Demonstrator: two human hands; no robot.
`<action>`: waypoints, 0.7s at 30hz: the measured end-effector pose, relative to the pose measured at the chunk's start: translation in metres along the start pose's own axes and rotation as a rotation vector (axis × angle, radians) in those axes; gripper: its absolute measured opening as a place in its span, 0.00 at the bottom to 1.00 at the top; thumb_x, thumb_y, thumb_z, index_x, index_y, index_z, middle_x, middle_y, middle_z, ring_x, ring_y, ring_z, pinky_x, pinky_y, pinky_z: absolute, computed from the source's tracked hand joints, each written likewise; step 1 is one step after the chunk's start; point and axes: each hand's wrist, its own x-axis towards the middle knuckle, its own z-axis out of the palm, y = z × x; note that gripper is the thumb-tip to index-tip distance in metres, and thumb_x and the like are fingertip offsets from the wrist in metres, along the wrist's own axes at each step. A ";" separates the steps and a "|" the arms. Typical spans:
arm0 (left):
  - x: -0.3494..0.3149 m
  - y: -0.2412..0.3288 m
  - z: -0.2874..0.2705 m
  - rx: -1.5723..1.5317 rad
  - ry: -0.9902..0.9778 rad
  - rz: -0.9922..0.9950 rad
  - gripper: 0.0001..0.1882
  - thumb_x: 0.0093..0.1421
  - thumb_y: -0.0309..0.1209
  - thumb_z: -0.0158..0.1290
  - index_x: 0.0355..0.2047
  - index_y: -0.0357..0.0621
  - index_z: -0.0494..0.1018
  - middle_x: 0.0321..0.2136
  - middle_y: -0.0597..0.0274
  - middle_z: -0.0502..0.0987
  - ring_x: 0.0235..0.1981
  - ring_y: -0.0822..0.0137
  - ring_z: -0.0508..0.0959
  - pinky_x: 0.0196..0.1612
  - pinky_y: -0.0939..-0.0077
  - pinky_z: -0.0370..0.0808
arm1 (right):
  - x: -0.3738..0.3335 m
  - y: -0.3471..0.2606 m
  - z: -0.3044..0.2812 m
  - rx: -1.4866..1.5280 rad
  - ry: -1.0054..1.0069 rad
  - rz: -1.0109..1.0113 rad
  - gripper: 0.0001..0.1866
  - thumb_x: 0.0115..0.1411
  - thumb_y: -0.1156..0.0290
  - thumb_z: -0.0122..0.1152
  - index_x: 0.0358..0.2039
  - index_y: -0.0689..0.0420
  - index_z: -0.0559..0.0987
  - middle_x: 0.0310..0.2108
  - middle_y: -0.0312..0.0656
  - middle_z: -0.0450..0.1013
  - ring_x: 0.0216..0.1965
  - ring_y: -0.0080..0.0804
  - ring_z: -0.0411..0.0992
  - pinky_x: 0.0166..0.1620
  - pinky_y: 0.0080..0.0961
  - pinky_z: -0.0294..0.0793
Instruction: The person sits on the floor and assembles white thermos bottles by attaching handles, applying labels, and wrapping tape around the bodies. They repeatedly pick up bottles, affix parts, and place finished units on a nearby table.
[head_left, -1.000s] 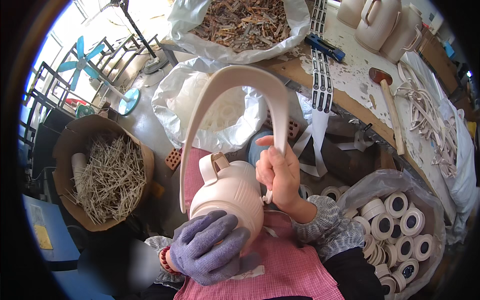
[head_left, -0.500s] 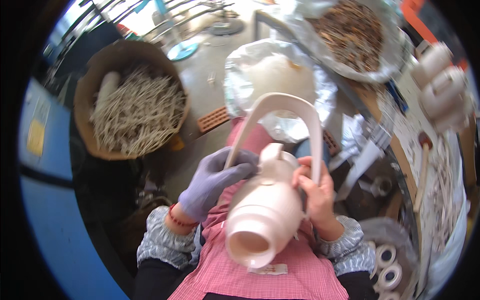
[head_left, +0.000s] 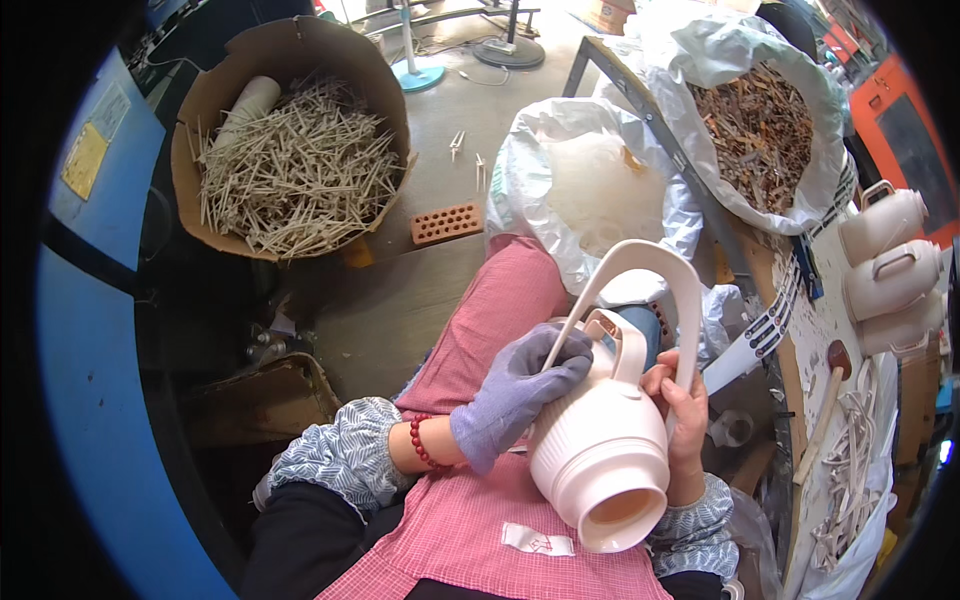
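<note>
A pale pink thermos jug casing (head_left: 596,436) lies tilted over my lap, its open round mouth toward me. Its large arched carrying handle (head_left: 652,256) rises away from me, and a smaller side grip (head_left: 629,345) stands on the body. My left hand (head_left: 522,388), in a lilac glove, is closed around the left end of the arched handle, against the casing. On the other side my bare right hand (head_left: 687,418) pinches the handle's right end; some of its fingers are hidden behind the casing.
Far left stands a large carton (head_left: 190,190) of thin pale plastic sprues. Ahead are a white bag (head_left: 520,170) of translucent pieces and a bag (head_left: 690,60) of brown scraps. On the right bench (head_left: 805,345) are several finished-looking jugs (head_left: 893,276) and a wooden-handled mallet (head_left: 822,425).
The jug casing and both hands have shifted right and slightly down in the picture. The view has also turned, and both hands keep hold of the handle ends.
</note>
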 end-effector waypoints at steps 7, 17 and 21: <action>0.003 0.012 -0.002 0.293 -0.010 0.300 0.16 0.66 0.35 0.45 0.43 0.33 0.72 0.44 0.54 0.73 0.45 0.65 0.73 0.50 0.71 0.70 | -0.004 0.015 0.019 -0.157 0.043 -0.228 0.24 0.70 0.53 0.38 0.43 0.62 0.73 0.27 0.35 0.68 0.30 0.18 0.64 0.36 0.16 0.63; 0.025 0.068 -0.023 -0.553 -0.169 0.180 0.18 0.66 0.43 0.48 0.32 0.39 0.73 0.24 0.59 0.77 0.26 0.67 0.76 0.32 0.70 0.76 | 0.114 -0.020 0.025 -0.375 -0.728 -0.123 0.18 0.66 0.66 0.54 0.52 0.62 0.72 0.38 0.38 0.74 0.40 0.25 0.72 0.44 0.19 0.72; 0.081 0.095 -0.015 -1.561 -1.110 -1.479 0.12 0.67 0.36 0.46 0.37 0.41 0.74 0.22 0.63 0.74 0.21 0.73 0.72 0.26 0.77 0.72 | 0.098 -0.017 0.006 -0.178 -0.807 -0.100 0.16 0.65 0.58 0.57 0.42 0.58 0.74 0.27 0.29 0.68 0.27 0.14 0.66 0.29 0.13 0.66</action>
